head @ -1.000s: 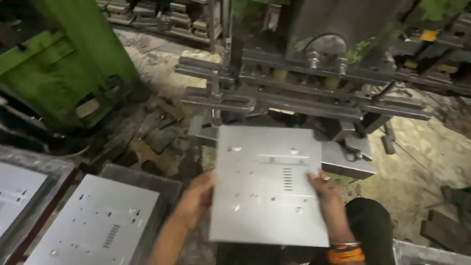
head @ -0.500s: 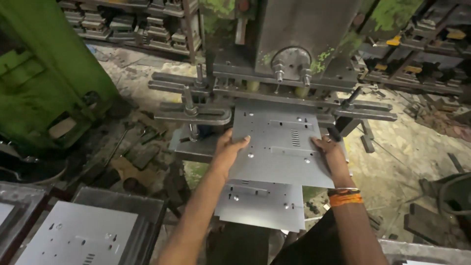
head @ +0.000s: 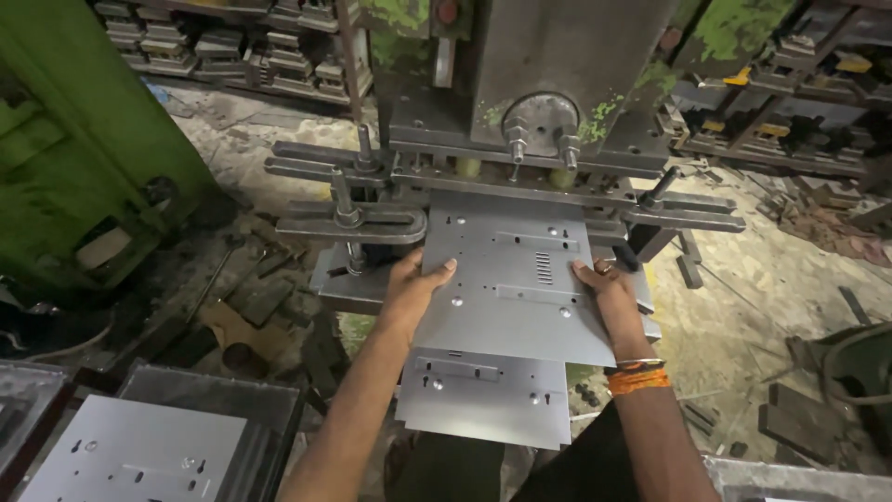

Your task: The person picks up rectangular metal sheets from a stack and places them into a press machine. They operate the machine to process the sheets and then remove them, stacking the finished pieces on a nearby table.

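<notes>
A flat grey sheet-metal panel [head: 509, 279], punched with small holes, slots and a row of louvre cuts, was held level on the bed of a press machine [head: 548, 84], its far edge pushed in under the tooling. The left hand [head: 413, 290] was closed on the panel's left edge, thumb laid on top and the fingers hidden beneath. The right hand [head: 609, 293] was clamped on the right edge in the same way; an orange thread band [head: 637, 380] was worn at that wrist. A second punched panel [head: 485, 400] was seen just below the first, partly covered by it, its near edge jutting toward the wearer.

The press was made of heavy dull steel with flaking green paint; long clamp bars [head: 346, 221] were bolted across its front at both sides. The workshop floor [head: 734, 279] was bare, stained concrete littered with metal scraps and offcuts. At lower left a stack of similar panels [head: 130, 455] lay in a tray, cut off by the frame edge. A green machine body [head: 74, 158] stood at the left, only partly in view. Shelves of dark steel dies [head: 223, 46] lined the back wall, their detail too dim to be made out.
</notes>
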